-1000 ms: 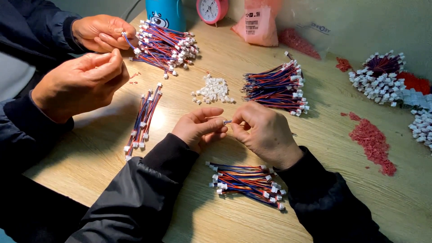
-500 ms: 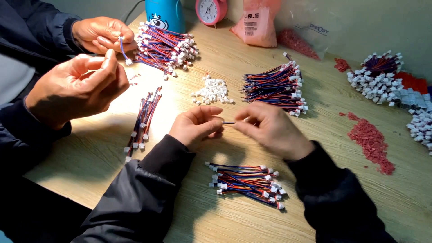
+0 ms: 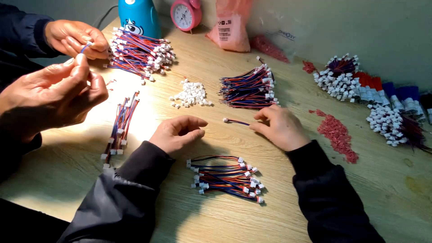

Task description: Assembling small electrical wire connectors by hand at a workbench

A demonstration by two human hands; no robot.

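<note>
A person in dark sleeves sits at a wooden table (image 3: pixel 216 94), both hands resting on it. The right hand (image 3: pixel 281 127) pinches one end of a short red-and-blue wire lead (image 3: pixel 236 121) between thumb and fingertips — the lead lies flat on the wood, its white plug pointing away from the grip toward the left hand (image 3: pixel 177 133). That hand is curled loosely, fingers apart, holding nothing, just short of the plug. Just beyond the pinch lies a thick bundle of wire leads (image 3: pixel 249 86); to the left of that, a small pile of white connectors (image 3: pixel 191 94). Nearer the person than the grip, between the forearms, sits a smaller bundle (image 3: pixel 227 177). Far left, a co-worker's hands (image 3: pixel 58 96) work something small and blue — possibly a wire loop, too small to tell.
</note>
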